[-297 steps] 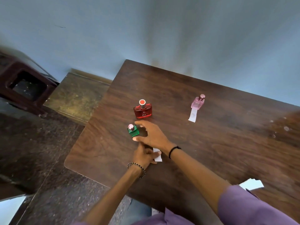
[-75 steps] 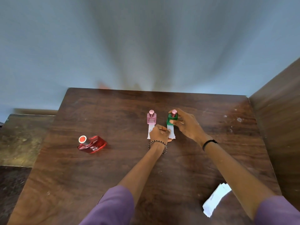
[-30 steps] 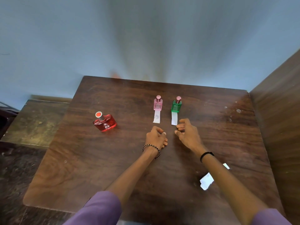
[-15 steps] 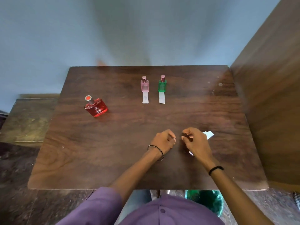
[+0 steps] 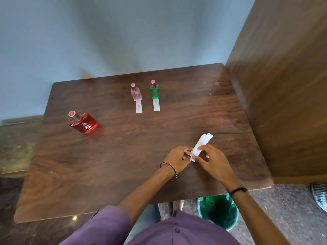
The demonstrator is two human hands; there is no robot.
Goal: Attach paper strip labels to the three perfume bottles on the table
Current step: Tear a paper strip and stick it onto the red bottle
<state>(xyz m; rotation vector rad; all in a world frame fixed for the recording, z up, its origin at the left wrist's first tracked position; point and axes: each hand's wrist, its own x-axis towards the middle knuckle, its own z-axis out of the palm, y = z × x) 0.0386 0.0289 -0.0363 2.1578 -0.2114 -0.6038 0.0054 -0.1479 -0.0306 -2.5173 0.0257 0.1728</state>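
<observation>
A pink perfume bottle and a green perfume bottle stand side by side at the back of the wooden table. Each has a white paper strip running from its base toward me: the pink bottle's strip and the green bottle's strip. A red perfume bottle stands alone at the left with no strip. At the front right, my left hand and my right hand both pinch a small stack of white paper strips lying on the table.
A brown wooden panel rises along the table's right edge. A green bin sits on the floor below the front right corner. A blue-grey wall stands behind the table. A lower wooden surface lies to the left.
Both hands have pulled back from the green bottle to the front right and taken hold of the paper strips. The green bottle now stands beside the pink one with its strip.
</observation>
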